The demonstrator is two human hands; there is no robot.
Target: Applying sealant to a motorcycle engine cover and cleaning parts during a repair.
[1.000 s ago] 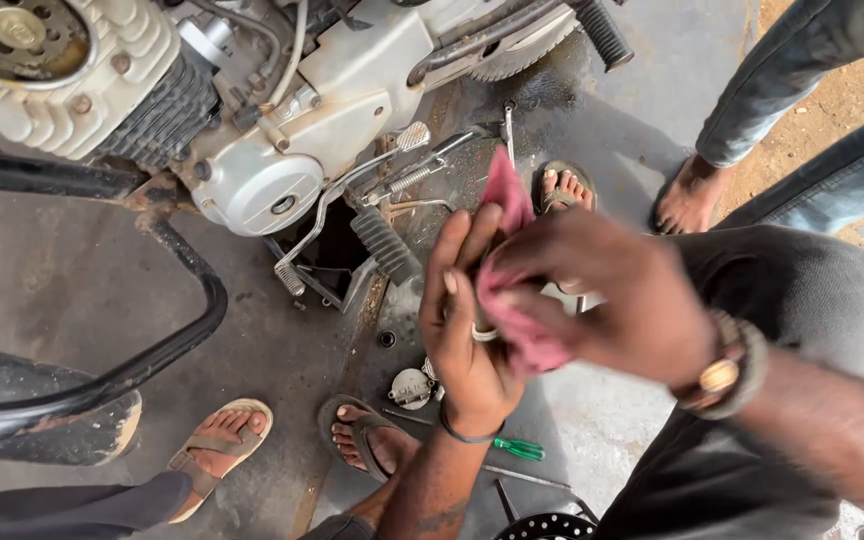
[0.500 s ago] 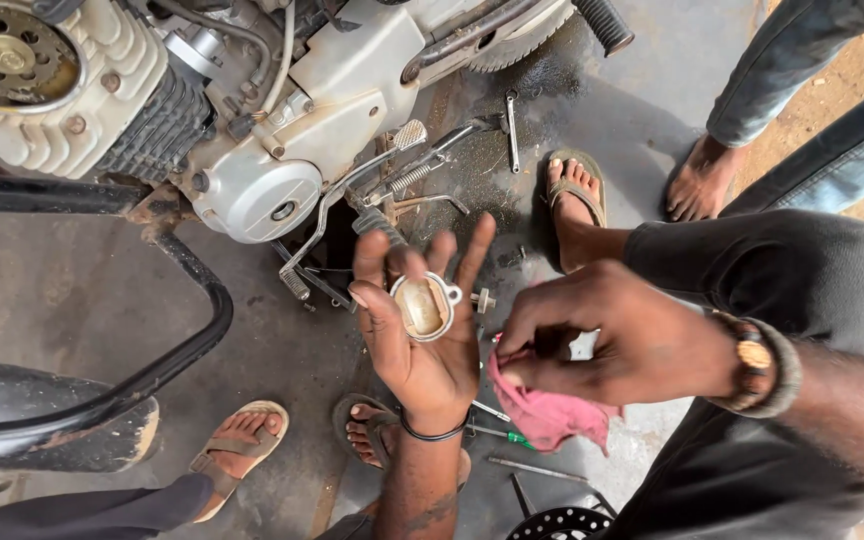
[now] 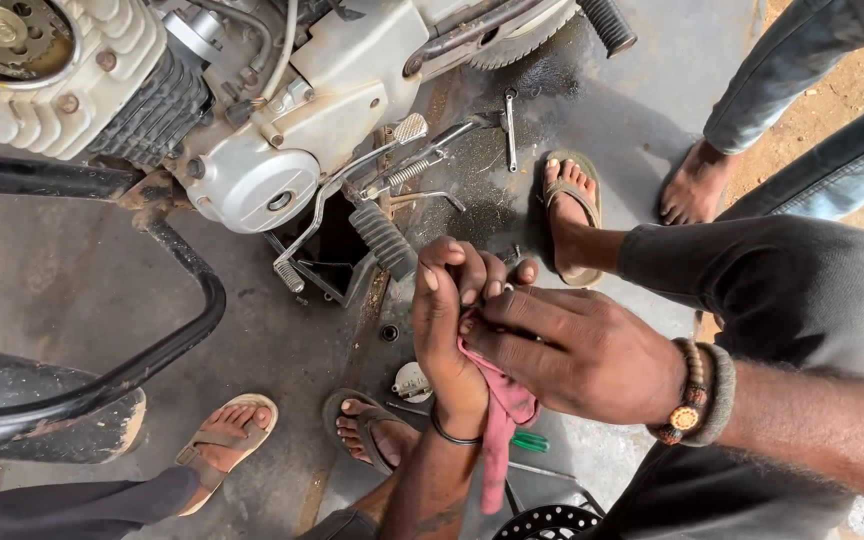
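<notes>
Right now your left hand [image 3: 457,335] is curled closed, its fingers folded over a pink rag [image 3: 500,420] and whatever small part sits inside, which is hidden from view. Your right hand [image 3: 577,350] presses against it from the side, fingertips pinching the rag into the left palm, so both grips are pressed together on the cloth. The rag's loose end hangs down below your left wrist, past the black band there. Both hands hover above the oily floor [image 3: 72,290], just in front of the motorcycle engine [image 3: 242,150] and its ribbed footpeg [image 3: 384,238]. On the floor beneath your hands lie a small round metal part [image 3: 412,382] and a green-handled screwdriver [image 3: 529,441].
</notes>
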